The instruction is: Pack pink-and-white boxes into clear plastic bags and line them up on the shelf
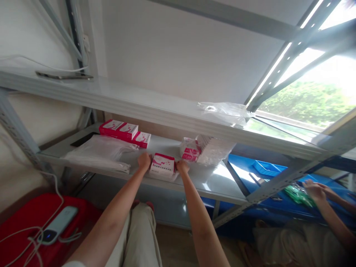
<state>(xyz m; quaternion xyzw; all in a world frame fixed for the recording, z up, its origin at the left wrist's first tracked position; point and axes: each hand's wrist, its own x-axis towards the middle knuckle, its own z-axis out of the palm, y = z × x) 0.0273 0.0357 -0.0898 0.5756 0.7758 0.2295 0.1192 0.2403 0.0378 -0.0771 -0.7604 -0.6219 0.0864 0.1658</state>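
Observation:
A red-and-white box (162, 163) lies on the lower shelf, between my two hands. Clear film of a plastic bag (164, 175) shows around its front edge. My left hand (144, 161) is closed at the bag's left side. On the other side, my right hand (182, 167) is closed on the bag's edge, close against the box. The fingertips of both hands are partly hidden. Left of my left hand lies a stack of clear plastic bags (101, 152). Several more red-and-white boxes (125, 131) stand behind them.
Bagged red-and-white boxes (190, 149) and a bubble-wrap packet (214, 150) lie right of my hands. Above runs an upper shelf (144, 100) with a plastic bag (225, 110). A red stool (25, 207) carries a power bank (59, 224). At right, another person's hands (315, 191) work over a blue table.

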